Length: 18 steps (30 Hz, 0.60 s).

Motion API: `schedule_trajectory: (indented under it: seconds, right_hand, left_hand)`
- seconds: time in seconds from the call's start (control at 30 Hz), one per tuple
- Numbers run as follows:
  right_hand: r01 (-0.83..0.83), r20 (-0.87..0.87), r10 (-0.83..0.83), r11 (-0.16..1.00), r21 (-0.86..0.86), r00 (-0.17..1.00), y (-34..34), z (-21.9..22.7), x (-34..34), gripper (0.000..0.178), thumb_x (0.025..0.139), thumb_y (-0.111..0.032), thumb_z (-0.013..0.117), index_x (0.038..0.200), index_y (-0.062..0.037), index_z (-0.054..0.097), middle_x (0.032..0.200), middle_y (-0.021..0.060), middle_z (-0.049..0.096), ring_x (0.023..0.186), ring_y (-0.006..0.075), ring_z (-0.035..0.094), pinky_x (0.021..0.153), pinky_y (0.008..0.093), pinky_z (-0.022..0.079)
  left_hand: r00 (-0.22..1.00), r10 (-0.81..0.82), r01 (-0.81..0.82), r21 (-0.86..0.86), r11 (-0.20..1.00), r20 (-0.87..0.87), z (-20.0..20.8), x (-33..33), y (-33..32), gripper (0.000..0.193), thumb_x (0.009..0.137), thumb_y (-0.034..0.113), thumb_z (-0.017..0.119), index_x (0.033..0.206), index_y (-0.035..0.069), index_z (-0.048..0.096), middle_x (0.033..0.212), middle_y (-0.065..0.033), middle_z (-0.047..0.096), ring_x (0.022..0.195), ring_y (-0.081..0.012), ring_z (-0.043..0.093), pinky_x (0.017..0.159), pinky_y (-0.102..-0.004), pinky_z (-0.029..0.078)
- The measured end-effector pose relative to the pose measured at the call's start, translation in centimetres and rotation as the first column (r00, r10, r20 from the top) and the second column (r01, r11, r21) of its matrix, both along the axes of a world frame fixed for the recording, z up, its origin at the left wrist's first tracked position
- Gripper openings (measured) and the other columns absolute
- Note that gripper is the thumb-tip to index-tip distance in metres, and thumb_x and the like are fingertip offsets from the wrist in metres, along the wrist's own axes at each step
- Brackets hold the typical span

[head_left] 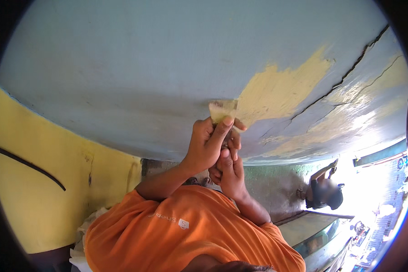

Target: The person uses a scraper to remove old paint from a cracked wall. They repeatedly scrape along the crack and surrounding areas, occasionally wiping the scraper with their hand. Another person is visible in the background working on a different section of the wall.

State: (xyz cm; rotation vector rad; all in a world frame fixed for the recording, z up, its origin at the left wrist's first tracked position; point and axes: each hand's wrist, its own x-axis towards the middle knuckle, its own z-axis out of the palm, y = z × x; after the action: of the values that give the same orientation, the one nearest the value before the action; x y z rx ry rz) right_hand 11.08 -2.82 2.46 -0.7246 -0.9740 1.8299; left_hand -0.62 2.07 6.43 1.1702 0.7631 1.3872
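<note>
a black strip (31, 162) curved across the yellow wall (36, 208) at left; a dark-clothed co-worker (316, 196) stood at right, near a bright opening (362, 181).

From the person's head, the fisheye view (edges bending) looks down at nearby hands (204, 145) and wall (122, 68).

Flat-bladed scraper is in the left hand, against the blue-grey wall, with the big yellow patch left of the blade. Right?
Wrong side: the head view shows the big yellow patch right of the blade. The flat-bladed scraper is in the left hand, against the blue-grey wall.
</note>
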Motion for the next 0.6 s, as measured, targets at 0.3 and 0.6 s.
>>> schedule_trajectory:
  seconds: [0.3, 0.6]
  right_hand:
    - [0.017, -0.041, -0.019, 0.998, -0.057, 0.999, -1.7, 1.0, 0.0, 0.035, 0.114, -0.038, 0.039, 0.098, -0.0084, 0.047, 0.075, -0.0017, 0.045, 0.062, 0.0067, 0.041, 0.051, 0.0235, 0.034]
    - [0.022, 0.002, -0.022, 0.999, -0.041, 1.000, -1.2, 2.0, -0.2, 0.039, 0.114, -0.042, 0.039, 0.097, -0.0080, 0.047, 0.072, -0.0010, 0.044, 0.058, 0.0073, 0.040, 0.050, 0.0234, 0.034]
  left_hand:
    - [1.000, 0.020, -0.019, -0.057, 0.998, 0.017, 0.1, 0.0, -1.2, 0.044, 0.113, 0.032, 0.045, 0.105, -0.007, 0.062, 0.066, -0.0102, 0.064, 0.048, -0.0128, 0.058, 0.046, -0.0257, 0.048]
    - [0.999, -0.016, 0.016, 0.015, 1.000, 0.028, 1.4, -0.1, -0.7, 0.045, 0.113, 0.032, 0.045, 0.104, -0.008, 0.062, 0.066, -0.0101, 0.064, 0.048, -0.0128, 0.059, 0.045, -0.0260, 0.048]
